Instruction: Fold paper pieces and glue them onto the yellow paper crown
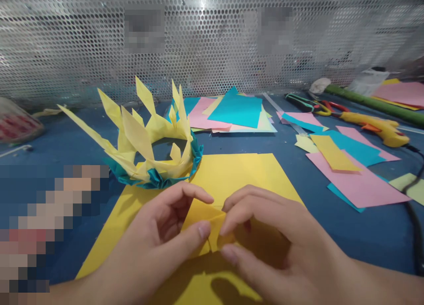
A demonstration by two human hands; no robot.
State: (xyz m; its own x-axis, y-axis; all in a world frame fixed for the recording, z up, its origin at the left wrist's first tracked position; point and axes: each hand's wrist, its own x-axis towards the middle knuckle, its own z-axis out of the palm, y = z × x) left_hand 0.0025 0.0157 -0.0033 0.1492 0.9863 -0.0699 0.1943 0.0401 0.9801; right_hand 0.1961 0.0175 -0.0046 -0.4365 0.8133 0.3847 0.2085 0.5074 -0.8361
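A small piece of folded yellow paper (198, 214) is held between both hands, a crease and a raised flap showing near its middle. My left hand (155, 234) grips its left side, thumb lying across the front. On the right edge, the fingers and thumb of my right hand (268, 239) pinch the flap. Beneath them lies a large yellow sheet (245, 170) on the blue table. Just beyond my left hand stands a paper crown (139, 141), with pale yellow points and a teal folded band around its base.
Coloured paper sheets (235, 113) are stacked at the back. Paper pieces (357, 181) lie scattered at the right, near a yellow glue gun (377, 124), scissors (324, 106) and a green stick (374, 99). A perforated metal panel (212, 62) rises behind.
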